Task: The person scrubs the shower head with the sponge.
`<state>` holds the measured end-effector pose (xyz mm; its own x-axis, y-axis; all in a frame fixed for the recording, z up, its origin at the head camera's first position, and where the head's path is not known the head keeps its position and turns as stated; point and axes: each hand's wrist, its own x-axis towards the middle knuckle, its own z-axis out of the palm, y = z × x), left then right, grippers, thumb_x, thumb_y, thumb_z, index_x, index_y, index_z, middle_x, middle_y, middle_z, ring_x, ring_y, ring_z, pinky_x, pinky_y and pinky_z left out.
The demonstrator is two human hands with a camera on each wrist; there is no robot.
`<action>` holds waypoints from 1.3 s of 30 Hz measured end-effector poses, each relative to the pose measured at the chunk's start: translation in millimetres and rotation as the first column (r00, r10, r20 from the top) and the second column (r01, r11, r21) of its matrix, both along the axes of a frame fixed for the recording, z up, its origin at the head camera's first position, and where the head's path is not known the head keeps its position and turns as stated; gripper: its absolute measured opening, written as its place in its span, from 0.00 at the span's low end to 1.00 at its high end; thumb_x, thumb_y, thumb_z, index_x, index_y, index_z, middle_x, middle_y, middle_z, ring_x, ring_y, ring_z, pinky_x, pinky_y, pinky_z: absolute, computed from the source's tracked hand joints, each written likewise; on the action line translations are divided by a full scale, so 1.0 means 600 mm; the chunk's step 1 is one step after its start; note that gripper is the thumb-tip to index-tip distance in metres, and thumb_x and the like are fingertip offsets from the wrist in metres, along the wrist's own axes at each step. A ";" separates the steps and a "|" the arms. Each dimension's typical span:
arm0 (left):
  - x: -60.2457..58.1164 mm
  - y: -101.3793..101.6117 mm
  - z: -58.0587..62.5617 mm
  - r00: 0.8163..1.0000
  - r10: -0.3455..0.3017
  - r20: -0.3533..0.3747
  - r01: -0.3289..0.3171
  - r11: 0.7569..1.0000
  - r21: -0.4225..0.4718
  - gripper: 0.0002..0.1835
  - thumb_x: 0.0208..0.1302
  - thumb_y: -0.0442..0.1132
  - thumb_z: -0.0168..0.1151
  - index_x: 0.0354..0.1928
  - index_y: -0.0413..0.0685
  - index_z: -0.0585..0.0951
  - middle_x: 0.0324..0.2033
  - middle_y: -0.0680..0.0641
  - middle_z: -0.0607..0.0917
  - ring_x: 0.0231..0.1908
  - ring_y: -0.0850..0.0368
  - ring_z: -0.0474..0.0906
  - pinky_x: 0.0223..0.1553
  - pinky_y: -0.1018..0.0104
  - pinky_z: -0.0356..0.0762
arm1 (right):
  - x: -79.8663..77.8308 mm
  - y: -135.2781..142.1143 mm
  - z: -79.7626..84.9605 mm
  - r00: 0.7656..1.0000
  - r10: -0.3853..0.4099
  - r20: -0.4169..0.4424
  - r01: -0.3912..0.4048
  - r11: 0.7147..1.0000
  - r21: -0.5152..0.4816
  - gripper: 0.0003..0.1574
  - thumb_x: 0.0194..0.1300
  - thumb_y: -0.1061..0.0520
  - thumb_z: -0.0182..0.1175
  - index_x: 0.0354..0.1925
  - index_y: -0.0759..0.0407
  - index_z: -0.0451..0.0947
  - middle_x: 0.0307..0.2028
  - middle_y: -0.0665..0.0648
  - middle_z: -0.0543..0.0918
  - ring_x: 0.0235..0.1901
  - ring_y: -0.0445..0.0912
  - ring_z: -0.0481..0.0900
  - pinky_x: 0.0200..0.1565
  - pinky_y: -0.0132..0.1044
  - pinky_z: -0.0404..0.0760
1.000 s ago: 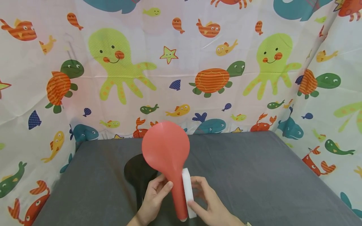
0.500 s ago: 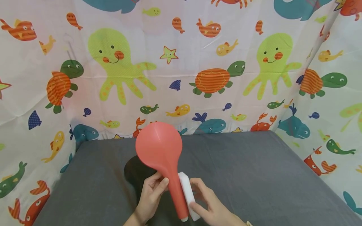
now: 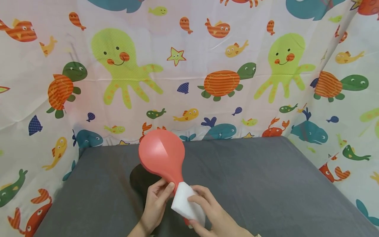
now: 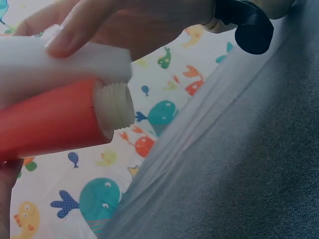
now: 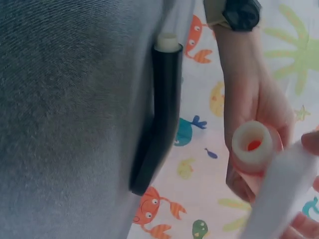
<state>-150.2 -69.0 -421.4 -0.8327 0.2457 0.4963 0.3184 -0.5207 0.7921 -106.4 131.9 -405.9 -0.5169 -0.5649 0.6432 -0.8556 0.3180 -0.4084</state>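
Note:
A red hand shower head (image 3: 161,149) is held up over the grey cloth, its round head tilted up and left. My left hand (image 3: 157,202) pinches it at the neck, thumb in front. In my right hand (image 3: 216,214) is a white sponge block (image 3: 183,199), which lies over the front of the handle and hides most of it. The left wrist view shows the sponge along the red handle, near its pale threaded end (image 4: 117,107). That hollow end faces the camera in the right wrist view, where the sponge is blurred.
A black hand shower head (image 5: 167,89) with a pale threaded end lies on the grey cloth (image 3: 251,184), partly behind my left hand in the head view. White curtains (image 3: 189,42) printed with sea animals stand at the back and both sides.
The red shower head has shifted left and leans further left. My right hand has brought the sponge from the handle's right side onto its front, turning the broad face into view.

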 end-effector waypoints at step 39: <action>-0.039 0.045 -0.079 0.821 -0.059 0.568 0.207 0.957 -0.201 0.26 0.66 0.37 0.56 0.58 0.23 0.66 0.46 0.39 0.80 0.41 0.55 0.80 0.42 0.60 0.79 | 0.028 0.106 -0.070 0.720 -0.667 0.192 0.585 0.732 0.348 0.27 0.49 0.54 0.69 0.45 0.61 0.69 0.32 0.51 0.65 0.28 0.42 0.63 0.24 0.30 0.68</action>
